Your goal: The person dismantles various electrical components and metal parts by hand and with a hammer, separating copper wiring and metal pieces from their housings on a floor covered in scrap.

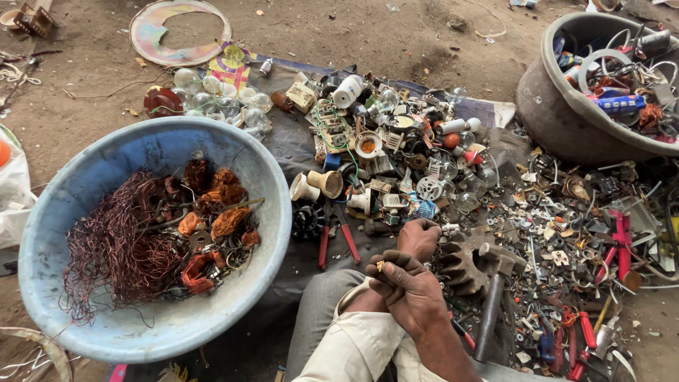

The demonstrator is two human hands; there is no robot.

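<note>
Plainly, the most room is taken by a blue basin (152, 233) at the left, filled with tangled copper wire (120, 244). A grey tub (559, 106) of scrap is seen far right, and a dark sheet (297, 152) between them is strewn with bulbs (219, 99) and small parts. A hammer (495, 290) lies just right of the hands, red-handled pliers (336, 240) just left. The left hand (419, 237) is curled shut on a small metal part (450, 229). The right hand (410, 290), nearer, is closed around a thin tool whose tip (380, 266) shows. The part is best kept pinned firmly and the tool worked with short, controlled strokes.
</note>
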